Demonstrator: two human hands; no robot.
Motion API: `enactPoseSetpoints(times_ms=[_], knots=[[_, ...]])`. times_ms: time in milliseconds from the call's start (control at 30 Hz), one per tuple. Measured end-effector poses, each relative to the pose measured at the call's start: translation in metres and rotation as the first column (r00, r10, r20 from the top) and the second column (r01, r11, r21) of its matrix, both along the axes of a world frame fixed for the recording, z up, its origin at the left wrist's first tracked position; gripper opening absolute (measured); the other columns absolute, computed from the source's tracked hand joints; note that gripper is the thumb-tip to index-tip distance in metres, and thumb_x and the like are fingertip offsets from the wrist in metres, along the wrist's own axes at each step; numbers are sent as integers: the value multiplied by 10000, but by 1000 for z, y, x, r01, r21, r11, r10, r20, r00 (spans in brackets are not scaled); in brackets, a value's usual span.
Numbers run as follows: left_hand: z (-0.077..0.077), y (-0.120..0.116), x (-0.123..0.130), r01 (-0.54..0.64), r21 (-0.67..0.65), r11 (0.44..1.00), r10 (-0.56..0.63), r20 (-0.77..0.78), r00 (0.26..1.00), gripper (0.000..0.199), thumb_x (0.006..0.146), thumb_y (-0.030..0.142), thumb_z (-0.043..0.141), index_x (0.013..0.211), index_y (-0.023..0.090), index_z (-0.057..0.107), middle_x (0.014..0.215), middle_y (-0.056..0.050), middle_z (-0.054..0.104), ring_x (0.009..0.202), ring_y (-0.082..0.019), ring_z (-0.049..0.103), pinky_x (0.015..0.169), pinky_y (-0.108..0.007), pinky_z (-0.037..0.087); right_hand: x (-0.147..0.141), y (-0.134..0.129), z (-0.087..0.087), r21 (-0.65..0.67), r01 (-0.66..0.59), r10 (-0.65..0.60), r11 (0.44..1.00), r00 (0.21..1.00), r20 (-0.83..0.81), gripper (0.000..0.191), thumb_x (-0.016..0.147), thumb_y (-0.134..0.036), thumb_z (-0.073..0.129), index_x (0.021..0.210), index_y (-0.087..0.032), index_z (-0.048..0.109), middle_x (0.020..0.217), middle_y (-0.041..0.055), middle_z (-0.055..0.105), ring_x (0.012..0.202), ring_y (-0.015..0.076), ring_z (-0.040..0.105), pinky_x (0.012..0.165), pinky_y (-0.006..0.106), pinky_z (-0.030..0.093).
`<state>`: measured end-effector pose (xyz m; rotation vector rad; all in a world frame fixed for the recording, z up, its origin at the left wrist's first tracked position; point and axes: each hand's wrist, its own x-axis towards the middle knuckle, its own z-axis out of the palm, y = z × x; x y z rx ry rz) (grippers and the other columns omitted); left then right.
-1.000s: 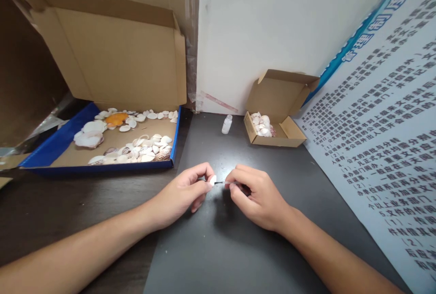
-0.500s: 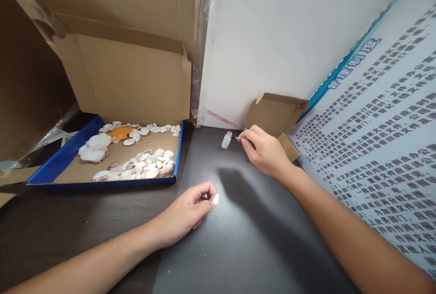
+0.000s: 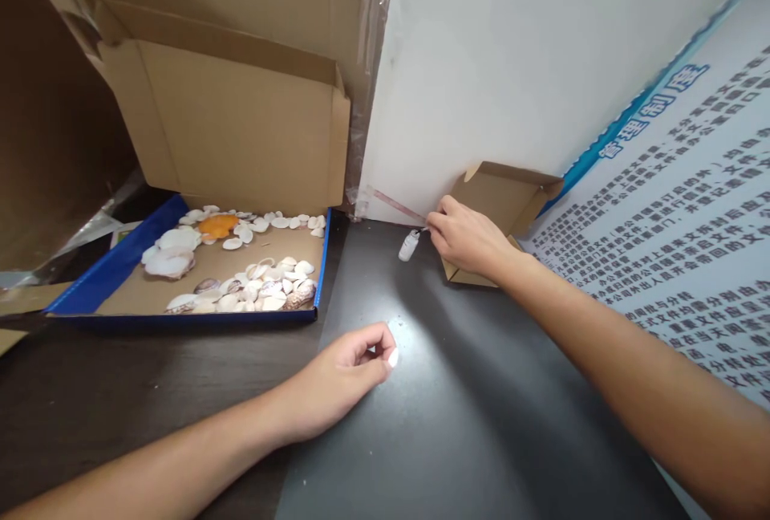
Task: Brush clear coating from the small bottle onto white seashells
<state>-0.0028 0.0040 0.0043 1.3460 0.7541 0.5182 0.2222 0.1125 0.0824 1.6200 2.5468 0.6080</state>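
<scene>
Head view: taking the little clear bottle (image 3: 409, 245) as the landmark, I see it on the grey surface (image 3: 361, 440), its contents whitish and its open mouth towards the white panel (image 3: 469, 79) behind. Nearer the person than the bottle, the left hand (image 3: 349, 379) hovers low, its grip pinched on a small white shell (image 3: 393, 357), most of which the hand hides. Just right of the bottle is the right hand (image 3: 466, 239), its grip closed on a thin applicator (image 3: 423, 229); the dark end reaches the bottle's mouth, though I can't tell whether it is inside.

Left of the bottle, well apart, lies the blue-sided box (image 3: 322, 271), its cardboard lid (image 3: 234, 119) raised. Pale shells lie along its far and near sides, with an orange shell (image 3: 218, 226) among the far ones and big white shells (image 3: 169, 253) towards its left end. Right of the bottle, partly behind the right hand, a small carton (image 3: 508, 191) sits with its flap up, and farther right a board with printed characters (image 3: 691, 183) leans alongside.
</scene>
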Motion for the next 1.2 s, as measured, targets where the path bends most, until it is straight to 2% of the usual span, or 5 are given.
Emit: enactPoseSetpoints(times_ms=[200,467,633,967,1200], knots=[[1,0,0,13,11,1000,-13,-6,1000,164,876,303,509,774,203,428,641,73,347,577,-97,293,558,-242,244,-7,5,4,-48,-17,20,999,998,67,242,932,-181,391,939,-124,626,990,142,571,799,225,580,604,327,358],[4,0,0,5,20,1000,-4,-15,1000,185,881,323,495,764,205,414,642,71,334,589,-104,278,558,-248,237,-16,14,14,-165,-46,73,985,984,161,277,886,-318,521,1006,-105,651,1026,166,596,860,261,626,662,327,417],[4,0,0,6,40,999,-6,4,1000,139,850,265,484,752,202,408,679,61,341,636,-111,288,580,-251,250,-17,18,14,-192,-35,71,981,981,183,308,883,-333,539,1037,-94,659,1047,182,600,872,276,642,663,330,429],[4,-1,-1,10,56,998,-10,-6,1000,144,848,282,488,754,200,413,682,58,343,651,-117,298,592,-252,258,-22,23,15,-227,34,13,973,979,202,376,903,-371,493,1048,-83,687,1026,194,634,808,289,672,646,346,445],[3,0,0,16,61,998,-15,-6,1000,116,835,247,481,753,202,412,680,59,345,646,-114,300,586,-248,258,-25,23,12,-235,27,21,972,979,201,340,895,-324,509,1086,-84,656,1039,200,642,836,300,678,656,348,446]])
